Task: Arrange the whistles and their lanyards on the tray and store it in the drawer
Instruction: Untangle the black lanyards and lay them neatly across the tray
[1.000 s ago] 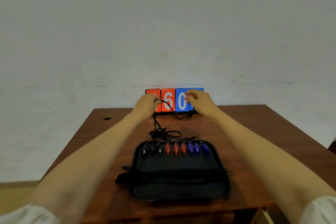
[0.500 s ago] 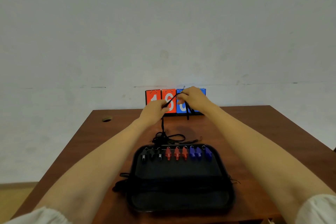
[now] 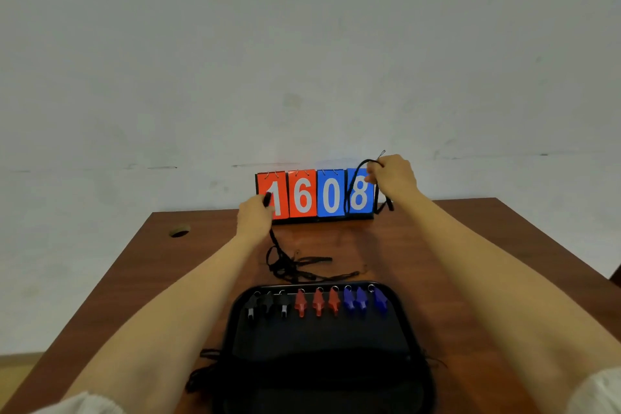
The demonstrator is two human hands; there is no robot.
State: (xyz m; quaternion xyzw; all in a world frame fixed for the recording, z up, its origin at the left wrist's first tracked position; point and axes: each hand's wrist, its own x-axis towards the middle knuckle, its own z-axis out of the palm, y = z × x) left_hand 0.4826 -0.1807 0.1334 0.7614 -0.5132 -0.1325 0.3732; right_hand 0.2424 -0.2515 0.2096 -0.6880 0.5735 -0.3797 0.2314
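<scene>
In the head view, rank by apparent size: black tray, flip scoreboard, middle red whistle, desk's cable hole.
1. black tray, largest, though nearest the camera.
2. flip scoreboard.
3. middle red whistle and cable hole look alike, so they are not ranked.

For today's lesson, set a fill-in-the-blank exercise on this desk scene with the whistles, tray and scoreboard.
1. On the tray lie three black whistles, three red whistles and three ____ ones.
2. The scoreboard reads ____.
3. The right hand holds a black lanyard in front of the digit ____.
4. The left hand grips a strand from the lanyard pile, which lies between the scoreboard and the ____.

Missing words: blue; 1608; 8; tray
</scene>
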